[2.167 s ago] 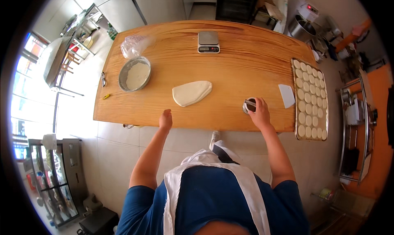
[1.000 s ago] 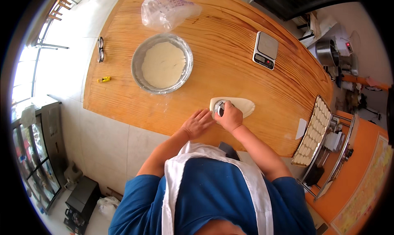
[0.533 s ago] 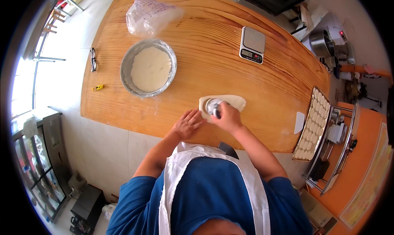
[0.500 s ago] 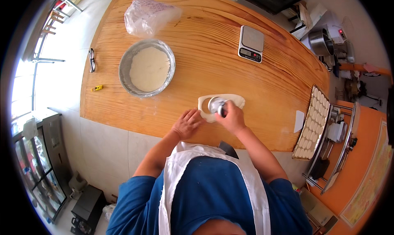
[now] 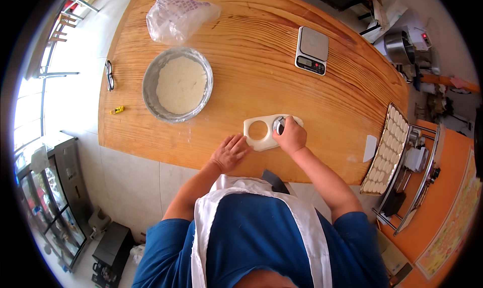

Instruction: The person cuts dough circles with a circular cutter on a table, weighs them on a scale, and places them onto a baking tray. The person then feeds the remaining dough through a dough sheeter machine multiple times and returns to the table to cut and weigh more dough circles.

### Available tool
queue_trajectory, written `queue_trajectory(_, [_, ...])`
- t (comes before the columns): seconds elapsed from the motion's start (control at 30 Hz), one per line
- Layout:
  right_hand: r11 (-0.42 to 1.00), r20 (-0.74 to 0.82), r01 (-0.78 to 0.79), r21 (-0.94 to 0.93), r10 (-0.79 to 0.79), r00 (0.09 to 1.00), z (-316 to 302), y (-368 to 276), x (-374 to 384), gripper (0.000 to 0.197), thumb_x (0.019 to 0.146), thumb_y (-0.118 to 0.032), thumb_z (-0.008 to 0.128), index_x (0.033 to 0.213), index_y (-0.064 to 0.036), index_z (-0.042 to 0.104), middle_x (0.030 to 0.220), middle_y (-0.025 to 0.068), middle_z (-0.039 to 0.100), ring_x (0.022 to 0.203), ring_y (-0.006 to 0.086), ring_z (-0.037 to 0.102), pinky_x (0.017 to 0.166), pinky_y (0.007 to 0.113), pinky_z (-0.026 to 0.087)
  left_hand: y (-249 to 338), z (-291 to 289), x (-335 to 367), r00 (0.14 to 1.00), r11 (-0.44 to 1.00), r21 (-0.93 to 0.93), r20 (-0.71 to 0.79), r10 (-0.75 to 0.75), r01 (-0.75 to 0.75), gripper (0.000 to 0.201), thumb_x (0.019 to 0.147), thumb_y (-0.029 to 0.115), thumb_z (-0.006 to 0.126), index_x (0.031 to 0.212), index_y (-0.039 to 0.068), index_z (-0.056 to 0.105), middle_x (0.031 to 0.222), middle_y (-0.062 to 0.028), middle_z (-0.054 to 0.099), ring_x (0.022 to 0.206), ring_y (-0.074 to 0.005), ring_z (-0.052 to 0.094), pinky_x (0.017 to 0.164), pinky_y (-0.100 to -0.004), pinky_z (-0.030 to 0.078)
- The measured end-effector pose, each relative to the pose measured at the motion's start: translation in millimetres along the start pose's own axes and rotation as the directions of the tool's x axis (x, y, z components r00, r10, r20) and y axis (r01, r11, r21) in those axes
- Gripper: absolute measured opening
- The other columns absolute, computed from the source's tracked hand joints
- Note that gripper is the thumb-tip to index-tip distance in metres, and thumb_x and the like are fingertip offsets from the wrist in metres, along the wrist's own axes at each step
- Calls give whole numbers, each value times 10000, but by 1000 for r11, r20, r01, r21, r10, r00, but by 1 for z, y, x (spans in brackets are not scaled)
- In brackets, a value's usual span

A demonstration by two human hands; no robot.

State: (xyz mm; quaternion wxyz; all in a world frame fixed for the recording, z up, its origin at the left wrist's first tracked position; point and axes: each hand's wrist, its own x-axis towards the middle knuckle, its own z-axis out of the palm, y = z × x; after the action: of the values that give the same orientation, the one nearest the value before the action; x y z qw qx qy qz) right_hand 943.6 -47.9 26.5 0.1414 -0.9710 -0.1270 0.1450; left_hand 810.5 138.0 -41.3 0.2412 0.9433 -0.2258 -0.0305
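Since half a second ago, a round hole has opened in the left part of our dough sheet (image 5: 261, 137) and the round cutter (image 5: 278, 124) now sits just right of that hole, on uncut dough. Framing has barely shifted.

Landmark: the dough sheet, lying on the wooden table (image 5: 241, 72) near its front edge.
- Right hand (image 5: 290, 135) — on the sheet's right half, fingers closed around the cutter, pressing down.
- Left hand (image 5: 229, 152) — just off the sheet's near-left edge, fingers spread and flat on the table, holding nothing; fingertips at or beside the dough, contact hard to call.
- Metal bowl (image 5: 177, 84) with flour or dough, beyond and left of the sheet.
- Plastic bag (image 5: 178, 16) farther back, past the bowl.
- Digital scale (image 5: 312, 50), beyond and right of the sheet.
- Tray of cut rounds (image 5: 385, 150), well to the right; white scraper (image 5: 370, 148) just beside it.

Our judgement on doing this cut well: press straight down with even force, give a slight twist to shear cleanly, keep a thin web to the first hole so little is wasted, and have the left hand pin the sheet so it doesn't drag.
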Motion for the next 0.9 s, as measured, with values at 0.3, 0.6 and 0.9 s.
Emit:
queue_trajectory(0.3, [751,304,657,-60,-613,729,-9,33,24,312,609,-274,611,770,-67,441,670,100,557,637,259,559,539,365,447,-1,-7,5,1000,999,45,-10,13,-13,442,701,229,524,1137,210,449,1192,-122,382,1132,-268,336,940,-395,255])
queue_trajectory(0.6, [630,-201,-25,777,286,937,-33,-10,-86,354,579,-229,673,772,-26,457,647,86,530,573,212,523,513,301,414,-4,-18,25,835,239,-843,359,-416,482,367,825,291,434,1126,81,433,1172,-102,406,1075,-240,390,882,-397,332])
queue_trajectory(0.9, [834,-169,-15,551,130,977,-29,-6,-109,372,589,-254,672,808,-30,471,678,119,533,591,275,534,520,349,424,9,8,76,536,-310,-749,645,-545,586,386,748,325,554,1015,68,447,972,-58,480,875,-169,477,684,-317,419])
